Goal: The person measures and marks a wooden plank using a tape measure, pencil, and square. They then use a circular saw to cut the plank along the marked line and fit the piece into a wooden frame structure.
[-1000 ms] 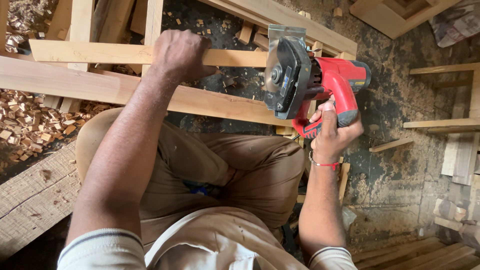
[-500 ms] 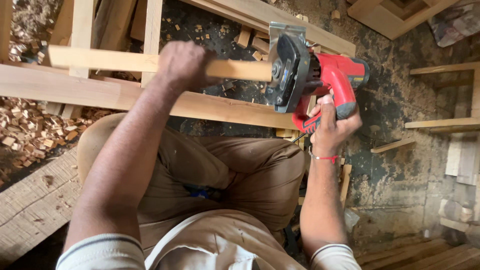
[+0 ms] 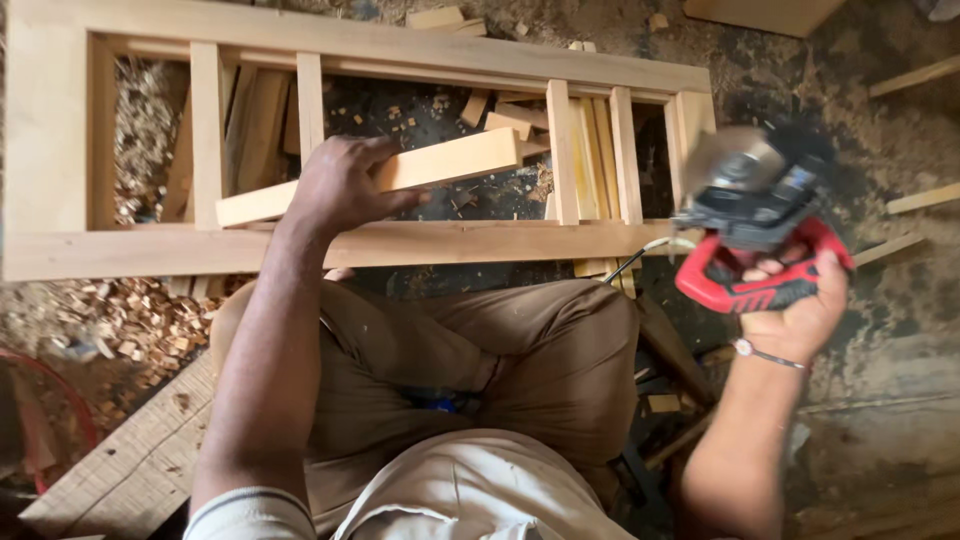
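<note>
At the far left a wooden frame [image 3: 350, 243] with upright slats lies across the floor [image 3: 900, 400], with wood chips [image 3: 130, 320] scattered below its near rail. The left hand [image 3: 340, 185] is closed around a short wooden strip [image 3: 440, 165], holding it tilted above the frame's middle opening, clear of the saw. To the right, the right hand [image 3: 795, 310] grips the red handle of a circular saw [image 3: 750, 215], lifted off the wood and blurred beside the frame's right end. This looks like the pause between cuts; any next move calls for steadying the strip against the rail and keeping the fingers away from the blade.
</note>
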